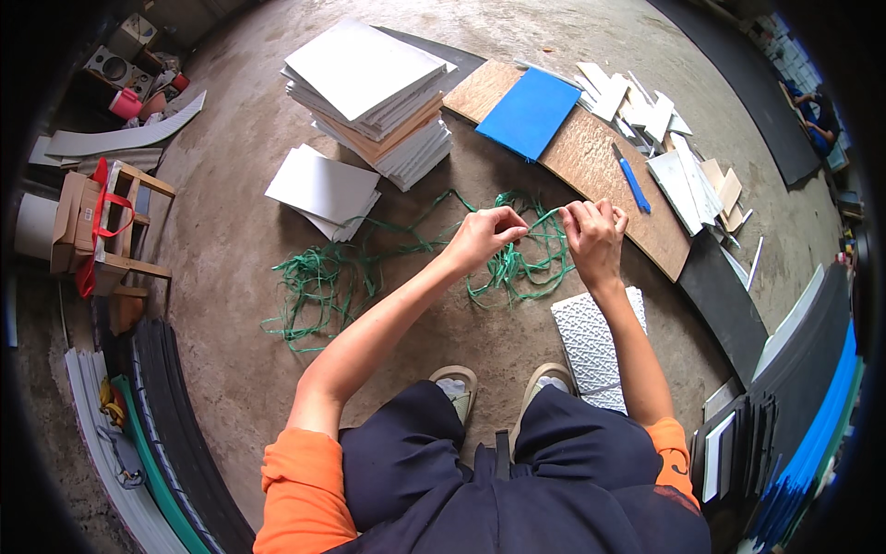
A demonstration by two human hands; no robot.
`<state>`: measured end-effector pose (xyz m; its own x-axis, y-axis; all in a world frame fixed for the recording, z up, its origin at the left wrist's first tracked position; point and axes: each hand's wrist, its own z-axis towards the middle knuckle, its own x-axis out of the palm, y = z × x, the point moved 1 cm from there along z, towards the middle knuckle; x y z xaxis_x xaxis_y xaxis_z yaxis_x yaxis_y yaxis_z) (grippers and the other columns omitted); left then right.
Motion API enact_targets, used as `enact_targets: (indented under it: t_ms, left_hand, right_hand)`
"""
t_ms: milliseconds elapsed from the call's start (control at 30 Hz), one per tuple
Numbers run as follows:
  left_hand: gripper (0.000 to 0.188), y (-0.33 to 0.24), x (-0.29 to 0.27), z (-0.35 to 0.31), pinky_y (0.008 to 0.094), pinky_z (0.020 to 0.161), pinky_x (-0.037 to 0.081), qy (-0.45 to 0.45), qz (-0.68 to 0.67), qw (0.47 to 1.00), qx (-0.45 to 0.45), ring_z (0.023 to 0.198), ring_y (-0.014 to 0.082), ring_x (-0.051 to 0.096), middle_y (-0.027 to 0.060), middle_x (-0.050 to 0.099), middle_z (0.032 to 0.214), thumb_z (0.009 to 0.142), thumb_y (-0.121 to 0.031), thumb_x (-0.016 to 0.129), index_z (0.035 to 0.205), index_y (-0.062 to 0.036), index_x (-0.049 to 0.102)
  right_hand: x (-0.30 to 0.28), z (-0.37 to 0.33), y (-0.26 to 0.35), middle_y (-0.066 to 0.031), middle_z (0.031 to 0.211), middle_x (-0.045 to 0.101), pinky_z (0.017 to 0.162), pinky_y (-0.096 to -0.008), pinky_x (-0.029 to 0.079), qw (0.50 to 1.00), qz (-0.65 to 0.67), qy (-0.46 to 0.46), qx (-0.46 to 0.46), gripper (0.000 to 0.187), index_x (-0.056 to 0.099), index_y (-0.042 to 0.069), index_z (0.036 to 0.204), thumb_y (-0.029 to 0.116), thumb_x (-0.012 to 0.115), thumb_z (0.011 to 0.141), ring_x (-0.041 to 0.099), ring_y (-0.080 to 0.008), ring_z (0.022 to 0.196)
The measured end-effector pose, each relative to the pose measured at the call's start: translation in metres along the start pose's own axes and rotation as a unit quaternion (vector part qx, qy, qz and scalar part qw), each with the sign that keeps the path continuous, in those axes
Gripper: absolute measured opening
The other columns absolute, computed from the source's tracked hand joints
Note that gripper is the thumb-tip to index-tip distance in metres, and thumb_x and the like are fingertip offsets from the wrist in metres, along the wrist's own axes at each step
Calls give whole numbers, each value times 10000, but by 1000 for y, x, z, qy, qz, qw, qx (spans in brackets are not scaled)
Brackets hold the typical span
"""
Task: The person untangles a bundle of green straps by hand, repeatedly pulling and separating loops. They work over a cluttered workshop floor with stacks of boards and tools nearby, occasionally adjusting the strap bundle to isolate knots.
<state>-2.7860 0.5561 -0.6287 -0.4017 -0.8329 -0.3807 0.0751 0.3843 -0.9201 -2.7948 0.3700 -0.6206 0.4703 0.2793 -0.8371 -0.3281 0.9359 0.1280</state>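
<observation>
My left hand (486, 238) and my right hand (595, 242) are raised in front of me, a short gap apart. Each is closed in a pinch on green plastic twine (544, 220), a strand of which spans between them. Beneath and behind the hands, a loose tangle of the same twine (508, 272) shows. Strands trail left to a bigger green heap (318, 284) on the concrete floor. Beyond my right hand, a blue-handled cutter (636, 189) lies on a brown board (591, 164). Close to my right forearm is a white textured stack (589, 343).
A tall stack of white sheets (365, 69) and a lower one (323, 189) stand ahead. A blue panel (531, 113) lies on the board. White offcuts (660, 120) are piled beyond it. Upright sheets (801, 388) lean at right; a wooden stool (138, 217) stands left. Another person (818, 120) sits far right.
</observation>
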Motion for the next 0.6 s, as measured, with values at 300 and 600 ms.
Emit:
enact_targets:
  t_ms: [300, 600]
  left_hand:
    - [186, -3, 11, 11, 193, 673, 446, -76, -210, 975, 4, 741, 52, 555, 4, 633, 786, 819, -152, 599, 943, -17, 629]
    - [215, -3, 18, 5, 289, 696, 495, -184, 101, 946, 247, 773, 190, 590, 73, 653, 866, 685, -25, 656, 899, -44, 658]
  right_hand:
    - [10, -18, 21, -27, 701, 576, 787, -381, 333, 994, 80, 70, 18, 180, 555, 81, 728, 229, 531, 828, 496, -187, 737]
    - [5, -11, 24, -57, 736, 575, 766, -361, 345, 976, 178, 118, 33, 158, 531, 68, 821, 197, 457, 872, 506, -214, 750]
